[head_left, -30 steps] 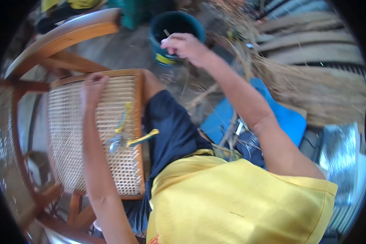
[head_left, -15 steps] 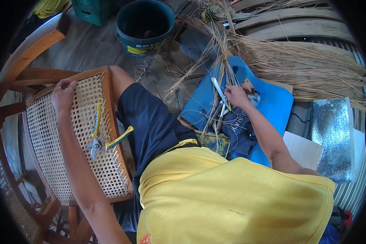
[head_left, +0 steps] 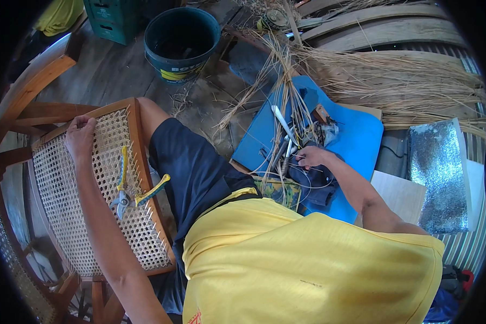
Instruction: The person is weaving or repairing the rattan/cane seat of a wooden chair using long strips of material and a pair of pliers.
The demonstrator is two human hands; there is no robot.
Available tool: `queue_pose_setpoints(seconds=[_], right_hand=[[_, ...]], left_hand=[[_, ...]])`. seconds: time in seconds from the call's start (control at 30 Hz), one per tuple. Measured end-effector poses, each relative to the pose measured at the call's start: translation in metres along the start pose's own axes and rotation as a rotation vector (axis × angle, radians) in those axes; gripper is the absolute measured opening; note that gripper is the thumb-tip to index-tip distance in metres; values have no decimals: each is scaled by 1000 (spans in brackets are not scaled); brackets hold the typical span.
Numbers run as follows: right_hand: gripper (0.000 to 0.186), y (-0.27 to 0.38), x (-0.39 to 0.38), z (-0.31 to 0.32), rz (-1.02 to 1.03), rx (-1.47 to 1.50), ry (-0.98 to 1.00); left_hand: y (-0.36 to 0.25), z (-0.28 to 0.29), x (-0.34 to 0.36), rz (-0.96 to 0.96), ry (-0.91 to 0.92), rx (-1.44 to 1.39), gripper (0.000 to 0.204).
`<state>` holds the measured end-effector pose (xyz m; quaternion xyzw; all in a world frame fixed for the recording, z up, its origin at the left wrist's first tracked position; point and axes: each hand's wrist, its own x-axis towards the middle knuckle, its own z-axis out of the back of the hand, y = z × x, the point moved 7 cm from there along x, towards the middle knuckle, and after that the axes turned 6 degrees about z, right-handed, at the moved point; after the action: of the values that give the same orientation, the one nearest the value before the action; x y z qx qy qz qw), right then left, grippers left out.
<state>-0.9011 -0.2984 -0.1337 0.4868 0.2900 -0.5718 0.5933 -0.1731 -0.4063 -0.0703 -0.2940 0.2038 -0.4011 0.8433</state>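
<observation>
My left hand (head_left: 81, 139) rests at the far left edge of a woven cane seat panel (head_left: 105, 178) in a wooden frame, its fingers pinched together; what they hold, if anything, is too small to make out. Yellow-handled pruning shears (head_left: 123, 202) lie on the weave with their handles spread. On the right, my right hand (head_left: 312, 157) is closed with curled fingers over hand tools and a dark cloth (head_left: 319, 186). Thin strands pass near its fingertips, but whether it grips one is hidden. A white-handled tool (head_left: 282, 121) lies just beyond it, beside a bundle of cane strands (head_left: 286, 62).
A blue mat (head_left: 359, 140) lies under the tools. Long cane strands (head_left: 405, 81) spread across curved wooden slats at the far right. A dark green bucket (head_left: 181, 40) and a green crate (head_left: 110, 21) stand beyond my knee. A silvery foil sheet (head_left: 437, 178) lies at right.
My right hand has come down from the strand bundle toward me, over the tools and dark cloth. The left hand stays at the panel's edge. The whole view has shifted slightly.
</observation>
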Motion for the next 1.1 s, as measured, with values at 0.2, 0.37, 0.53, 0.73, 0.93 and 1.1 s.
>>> queue_pose_setpoints(seconds=[0.2, 0.37, 0.53, 0.73, 0.93, 1.1], right_hand=[[23, -2, 0, 3, 13, 212, -70], [20, -44, 4, 19, 20, 344, -177], [34, -5, -16, 14, 31, -86, 367], [24, 209, -26, 80, 340, -296, -418], [20, 391, -35, 65, 918, -128, -539], [17, 368, -20, 43, 795, -228, -421]], left_hand=[[4, -2, 4, -24, 5, -20, 24], [-2, -3, 1, -33, 12, 13, 28], [19, 7, 11, -27, 187, -113, 32], [-31, 22, 11, -164, 391, 185, 31], [-15, 19, -13, -117, 309, 33, 26], [-20, 9, -56, -108, -136, 0, 24]])
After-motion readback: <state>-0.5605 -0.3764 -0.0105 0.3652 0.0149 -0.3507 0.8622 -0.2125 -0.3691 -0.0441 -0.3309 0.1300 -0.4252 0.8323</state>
